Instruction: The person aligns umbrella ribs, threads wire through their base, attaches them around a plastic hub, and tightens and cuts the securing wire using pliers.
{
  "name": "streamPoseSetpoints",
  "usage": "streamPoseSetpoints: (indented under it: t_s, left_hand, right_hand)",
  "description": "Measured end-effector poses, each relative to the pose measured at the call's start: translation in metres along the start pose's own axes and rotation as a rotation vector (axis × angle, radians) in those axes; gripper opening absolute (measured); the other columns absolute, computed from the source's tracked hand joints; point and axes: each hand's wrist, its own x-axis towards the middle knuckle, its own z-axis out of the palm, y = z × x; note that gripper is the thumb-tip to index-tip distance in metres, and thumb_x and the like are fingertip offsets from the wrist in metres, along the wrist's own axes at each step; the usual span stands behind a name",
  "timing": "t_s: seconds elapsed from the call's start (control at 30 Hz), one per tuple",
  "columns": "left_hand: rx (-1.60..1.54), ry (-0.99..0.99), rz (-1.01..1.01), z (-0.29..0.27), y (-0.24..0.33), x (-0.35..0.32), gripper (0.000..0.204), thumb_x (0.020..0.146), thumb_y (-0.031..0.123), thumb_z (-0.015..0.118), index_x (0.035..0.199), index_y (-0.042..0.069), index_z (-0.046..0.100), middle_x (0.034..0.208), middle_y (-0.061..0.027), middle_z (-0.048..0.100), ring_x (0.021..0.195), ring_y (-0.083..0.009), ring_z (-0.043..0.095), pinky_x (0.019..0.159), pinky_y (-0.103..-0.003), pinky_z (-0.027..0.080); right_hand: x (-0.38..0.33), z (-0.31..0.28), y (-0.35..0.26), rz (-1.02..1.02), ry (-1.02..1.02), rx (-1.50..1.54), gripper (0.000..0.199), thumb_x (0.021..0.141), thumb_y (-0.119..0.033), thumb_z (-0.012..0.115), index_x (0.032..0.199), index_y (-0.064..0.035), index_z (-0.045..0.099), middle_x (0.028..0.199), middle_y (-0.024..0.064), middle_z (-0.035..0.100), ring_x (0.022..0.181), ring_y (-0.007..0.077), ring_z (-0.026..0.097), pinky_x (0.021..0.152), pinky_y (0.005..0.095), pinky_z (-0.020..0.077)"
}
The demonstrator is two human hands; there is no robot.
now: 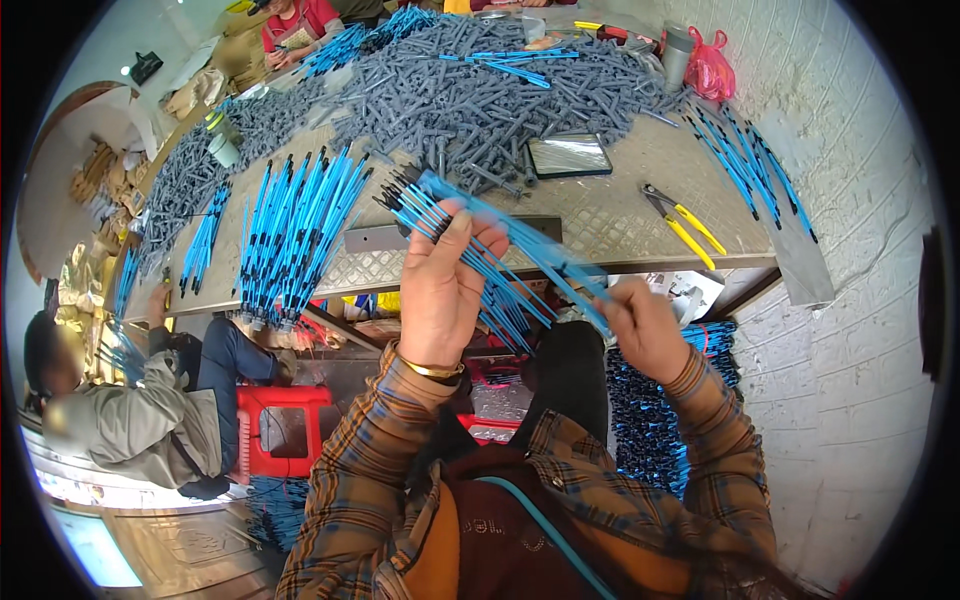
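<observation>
My left hand (pixel 440 290) is closed around a bundle of thin blue rods with black ends (pixel 505 305), tilted down to the right over the table's near edge. The thumb presses on top of the bundle. My right hand (pixel 645 325) pinches the lower right end of one or more blue rods (pixel 545 250), smeared by motion. Their upper end meets the bundle beside my left fingers; whether it touches I cannot tell. A flat metal bar (pixel 375 239) lies on the table just behind my left hand.
Grey plastic tube-like pieces (pixel 480 100) are heaped across the table (pixel 640 210). Blue rods (pixel 300 215) lie in rows at left and right. Yellow-handled pliers (pixel 688 243) and a framed glass plate (pixel 570 156) lie nearby. A person (pixel 150 420) sits left, by a red stool (pixel 268 467).
</observation>
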Motion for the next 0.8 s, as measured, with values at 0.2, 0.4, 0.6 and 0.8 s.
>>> streamPoseSetpoints:
  t_s: [0.2, 0.4, 0.6, 0.8]
  left_hand:
    - [-0.039, 0.083, 0.031, 0.0, 0.007, -0.001, 0.02, 0.086, 0.007, 0.055, 0.105, 0.005, 0.052, 0.097, -0.0152, 0.061, 0.088, -0.0261, 0.061, 0.08, -0.037, 0.05]
    - [0.07, 0.077, 0.078, -0.007, 0.0, 0.008, 0.02, 0.084, 0.003, 0.057, 0.103, 0.006, 0.052, 0.096, -0.0137, 0.061, 0.088, -0.024, 0.061, 0.081, -0.037, 0.05]
    - [-0.003, 0.185, 0.007, -0.019, -0.004, 0.02, 0.015, 0.087, 0.011, 0.056, 0.101, 0.007, 0.052, 0.078, -0.002, 0.057, 0.063, -0.0112, 0.052, 0.059, -0.025, 0.044]
    - [-0.073, -0.143, -0.099, -0.012, -0.008, 0.014, 0.012, 0.09, 0.019, 0.052, 0.097, 0.009, 0.052, 0.061, 0.0044, 0.039, 0.048, -0.008, 0.032, 0.045, -0.024, 0.029]
  right_hand:
    - [-0.004, 0.011, -0.006, -0.23, -0.369, 0.001, 0.014, 0.078, -0.009, 0.061, 0.088, -0.0057, 0.051, 0.086, 0.0126, 0.055, 0.073, 0.0303, 0.057, 0.062, 0.0345, 0.0467]
    - [-0.004, 0.01, 0.007, -0.443, -0.219, -0.011, 0.019, 0.075, -0.009, 0.065, 0.089, -0.0058, 0.052, 0.092, 0.0142, 0.055, 0.074, 0.0325, 0.057, 0.066, 0.035, 0.0471]
    - [-0.014, 0.009, 0.008, -0.033, -0.095, 0.238, 0.021, 0.081, -0.011, 0.056, 0.102, -0.0089, 0.054, 0.089, 0.0108, 0.059, 0.075, 0.0279, 0.059, 0.068, 0.033, 0.0471]
    - [0.023, -0.045, 0.045, 0.036, -0.382, 0.063, 0.022, 0.086, -0.015, 0.049, 0.105, -0.0073, 0.056, 0.105, 0.0162, 0.056, 0.101, 0.0289, 0.054, 0.077, 0.0376, 0.0456]
